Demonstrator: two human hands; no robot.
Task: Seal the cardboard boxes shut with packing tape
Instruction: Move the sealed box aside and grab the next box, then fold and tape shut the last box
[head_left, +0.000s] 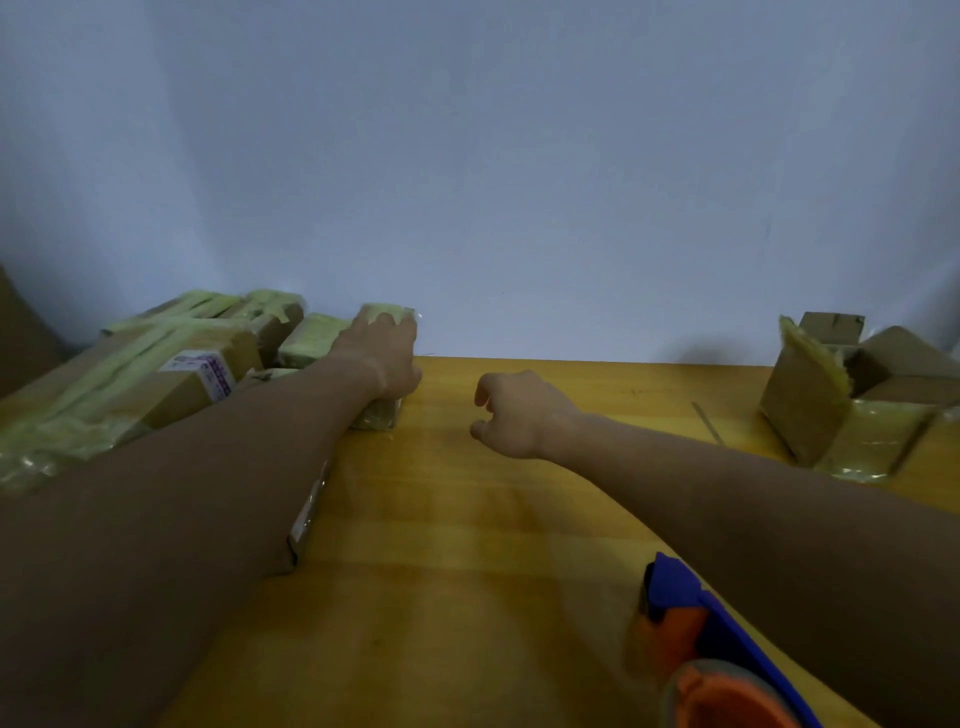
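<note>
My left hand (382, 353) reaches far across the wooden table (467, 519) and grips a small taped cardboard box (379, 413) from above, fingers curled over its far top edge by the wall. The box is wrapped in yellowish packing tape. My right hand (511, 413) hovers over the table's middle to the right of that box, fingers loosely curled and holding nothing. A blue and orange tape dispenser (701, 639) lies at the near right, partly under my right forearm.
A pile of several taped boxes (171, 364) fills the table's left side, one with a white label. Several brown boxes (857, 405) stand at the far right. A flat piece of cardboard (306, 519) lies under my left forearm. A pale wall rises behind the table.
</note>
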